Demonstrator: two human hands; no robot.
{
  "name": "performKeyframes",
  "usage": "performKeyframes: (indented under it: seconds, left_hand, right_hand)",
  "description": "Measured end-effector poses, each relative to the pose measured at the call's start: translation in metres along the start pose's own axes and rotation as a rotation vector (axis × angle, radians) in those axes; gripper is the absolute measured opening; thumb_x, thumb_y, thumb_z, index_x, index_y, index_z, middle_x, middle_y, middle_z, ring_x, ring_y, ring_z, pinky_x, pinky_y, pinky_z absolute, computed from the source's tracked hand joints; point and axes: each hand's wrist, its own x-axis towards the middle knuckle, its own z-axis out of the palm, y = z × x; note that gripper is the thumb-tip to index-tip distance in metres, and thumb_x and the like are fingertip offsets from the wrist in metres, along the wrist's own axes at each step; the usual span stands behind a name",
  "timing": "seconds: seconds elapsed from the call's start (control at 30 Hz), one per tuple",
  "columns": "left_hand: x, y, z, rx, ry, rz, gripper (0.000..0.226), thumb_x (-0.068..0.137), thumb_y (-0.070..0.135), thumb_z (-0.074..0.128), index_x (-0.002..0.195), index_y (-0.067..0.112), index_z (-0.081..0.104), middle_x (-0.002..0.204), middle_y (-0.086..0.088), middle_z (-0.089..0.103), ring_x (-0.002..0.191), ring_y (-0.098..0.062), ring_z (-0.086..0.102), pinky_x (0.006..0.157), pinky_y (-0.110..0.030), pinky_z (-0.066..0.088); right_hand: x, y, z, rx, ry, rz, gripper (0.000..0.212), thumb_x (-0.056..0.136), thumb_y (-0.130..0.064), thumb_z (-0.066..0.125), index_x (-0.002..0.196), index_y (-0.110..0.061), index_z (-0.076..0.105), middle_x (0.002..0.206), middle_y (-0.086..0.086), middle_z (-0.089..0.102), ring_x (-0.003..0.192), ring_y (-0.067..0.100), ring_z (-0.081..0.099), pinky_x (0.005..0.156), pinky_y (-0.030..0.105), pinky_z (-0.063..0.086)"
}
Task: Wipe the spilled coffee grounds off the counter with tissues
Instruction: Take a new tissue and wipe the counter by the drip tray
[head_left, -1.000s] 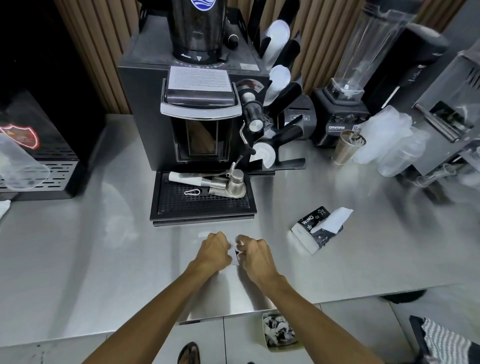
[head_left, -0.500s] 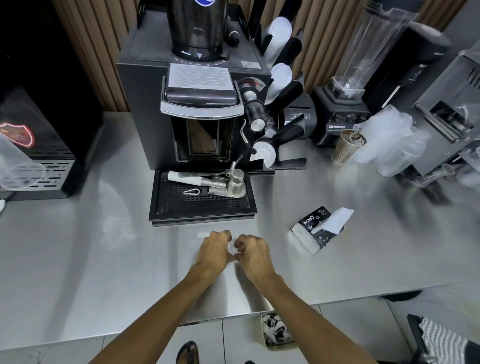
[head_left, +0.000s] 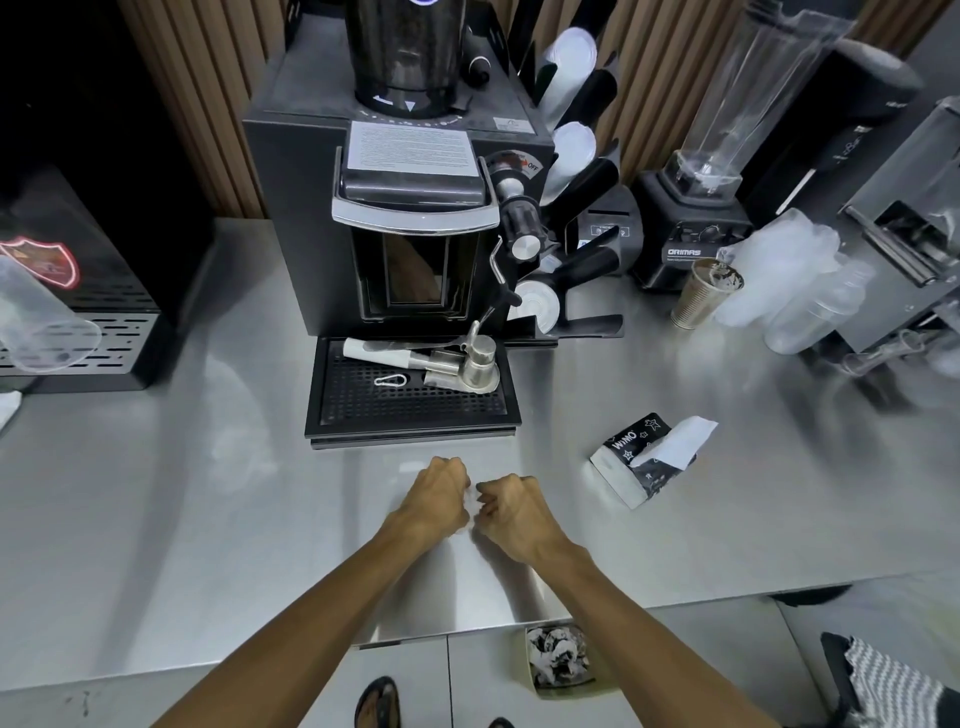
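Hands barely moved: left hand (head_left: 436, 499) and right hand (head_left: 514, 512) keep pinching the crumpled white tissue (head_left: 471, 500) over the brushed steel counter (head_left: 208, 519); probably gathering grounds.

slatted wood wall (head_left: 208, 104), grey floor (head_left: 727, 654)

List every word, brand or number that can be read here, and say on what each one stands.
"ORIMAS": on the blender base.
"WIMO": on the black tissue pack.
"OFF": by the red dial of the coffee machine.
Too small to read: the printed sheet on that machine's lid.
Blurred, unreadable: the red shield sign at far left.
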Motion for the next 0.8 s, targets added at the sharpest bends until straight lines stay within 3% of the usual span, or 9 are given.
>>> performKeyframes:
  seconds: [0.07, 0.17, 0.23, 0.33, 0.53, 0.67, 0.8]
  left_hand:
    - [0.002, -0.003, 0.003, 0.0, 0.013, 0.01, 0.028, 0.071, 0.01, 0.079, 0.073, 0.016, 0.052, 0.087, -0.004, 0.052, 0.07, -0.017, 0.051, 0.051, -0.02, 0.037]
    - [0.001, -0.004, 0.002, 0.033, 0.021, 0.043, 0.016, 0.076, 0.012, 0.075, 0.086, 0.009, 0.063, 0.097, -0.008, 0.059, 0.078, -0.023, 0.059, 0.061, -0.028, 0.049]
    - [0.0, -0.006, 0.001, 0.072, 0.032, 0.061, 0.022, 0.079, 0.014, 0.073, 0.099, 0.005, 0.068, 0.105, -0.009, 0.062, 0.088, -0.026, 0.063, 0.07, -0.031, 0.052]
    - [-0.004, -0.007, 0.001, 0.201, 0.089, 0.125, 0.028, 0.087, 0.023, 0.067, 0.109, 0.006, 0.063, 0.115, -0.008, 0.057, 0.104, -0.025, 0.056, 0.079, -0.03, 0.046]
    - [-0.006, -0.023, 0.006, 0.305, 0.17, 0.312, 0.038, 0.096, 0.038, 0.052, 0.126, 0.017, 0.061, 0.124, 0.0, 0.05, 0.111, -0.019, 0.042, 0.097, -0.027, 0.034]
    - [-0.007, -0.028, 0.007, 0.262, 0.203, 0.401, 0.038, 0.098, 0.035, 0.052, 0.13, 0.016, 0.059, 0.123, -0.001, 0.052, 0.112, -0.018, 0.041, 0.098, -0.023, 0.031]
    - [-0.007, -0.027, 0.012, 0.17, 0.191, 0.404, 0.028, 0.098, 0.024, 0.053, 0.123, 0.015, 0.06, 0.116, -0.002, 0.06, 0.106, -0.017, 0.044, 0.094, -0.025, 0.04]
  right_hand:
    - [0.001, 0.006, 0.004, -0.001, -0.032, -0.005, 0.029, 0.073, -0.007, 0.068, 0.06, -0.022, 0.047, 0.065, 0.0, 0.061, 0.066, 0.017, 0.059, 0.069, 0.028, 0.056]
    - [0.006, 0.008, 0.006, 0.023, -0.011, 0.0, 0.015, 0.075, -0.007, 0.07, 0.07, -0.016, 0.06, 0.072, 0.003, 0.066, 0.069, 0.016, 0.062, 0.071, 0.031, 0.057]
    - [0.009, 0.008, 0.007, 0.023, 0.003, 0.003, 0.006, 0.077, -0.006, 0.068, 0.076, -0.012, 0.07, 0.076, 0.006, 0.068, 0.075, 0.02, 0.065, 0.073, 0.033, 0.057]
    - [0.01, 0.008, 0.008, 0.005, 0.003, -0.005, 0.01, 0.078, -0.007, 0.067, 0.086, -0.009, 0.074, 0.082, 0.01, 0.07, 0.076, 0.024, 0.066, 0.076, 0.036, 0.057]
    - [0.007, 0.009, 0.009, -0.071, 0.039, -0.053, 0.014, 0.086, -0.011, 0.066, 0.097, -0.01, 0.074, 0.096, 0.009, 0.065, 0.085, 0.024, 0.064, 0.079, 0.032, 0.055]
    - [0.004, 0.014, 0.009, -0.102, 0.078, -0.109, 0.024, 0.088, -0.017, 0.065, 0.111, -0.015, 0.072, 0.103, 0.006, 0.062, 0.093, 0.02, 0.059, 0.084, 0.029, 0.051]
    - [0.006, 0.017, 0.01, -0.142, 0.088, -0.145, 0.016, 0.088, -0.021, 0.062, 0.1, -0.019, 0.073, 0.094, 0.003, 0.062, 0.093, 0.02, 0.055, 0.082, 0.03, 0.049]
